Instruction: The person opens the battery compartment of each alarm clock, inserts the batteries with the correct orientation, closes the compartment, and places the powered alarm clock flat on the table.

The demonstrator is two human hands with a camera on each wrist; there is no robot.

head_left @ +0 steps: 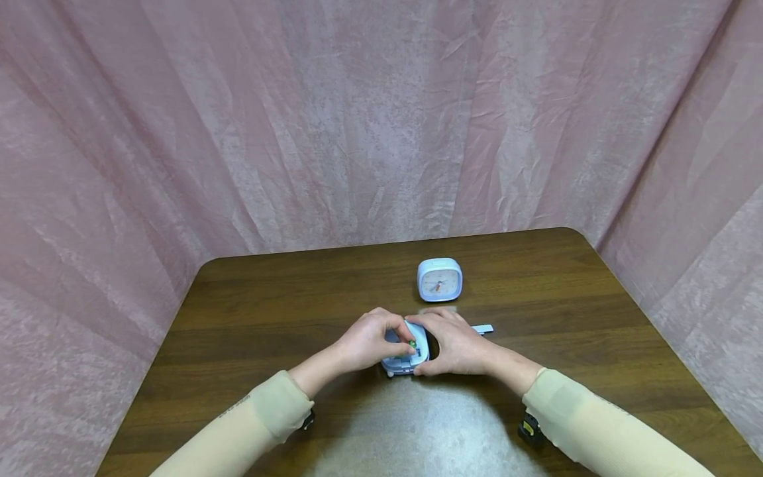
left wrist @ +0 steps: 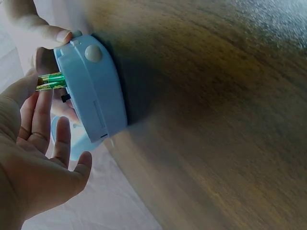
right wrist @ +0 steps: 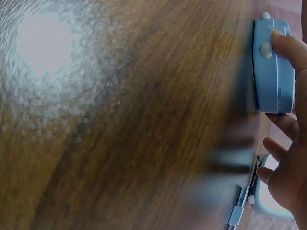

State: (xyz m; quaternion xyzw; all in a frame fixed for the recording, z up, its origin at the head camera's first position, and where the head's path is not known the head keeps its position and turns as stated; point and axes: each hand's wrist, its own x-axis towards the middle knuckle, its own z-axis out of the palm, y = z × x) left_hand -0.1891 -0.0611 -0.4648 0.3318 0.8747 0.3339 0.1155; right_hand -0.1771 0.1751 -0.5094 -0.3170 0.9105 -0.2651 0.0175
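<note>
A light-blue alarm clock [head_left: 420,338] lies face down on the wooden table, its back turned up. My left hand [head_left: 371,339] pinches a green and gold battery [left wrist: 52,81] between thumb and fingers, its lower end right at the clock's back. The other fingers of that hand spread out loosely in the left wrist view. From the right side, my right hand [head_left: 456,341] grips the same clock, thumb on the near edge by a small white foot [right wrist: 266,50] and fingers at the far edge. The clock's dial is hidden underneath.
Behind the hands a second light-blue alarm clock [head_left: 440,281] stands upright, dial facing me. A narrow light-blue plastic piece [head_left: 484,328], like a battery cover, lies just past my right hand. Pink curtains [head_left: 369,119] hang along the table's far edge and sides.
</note>
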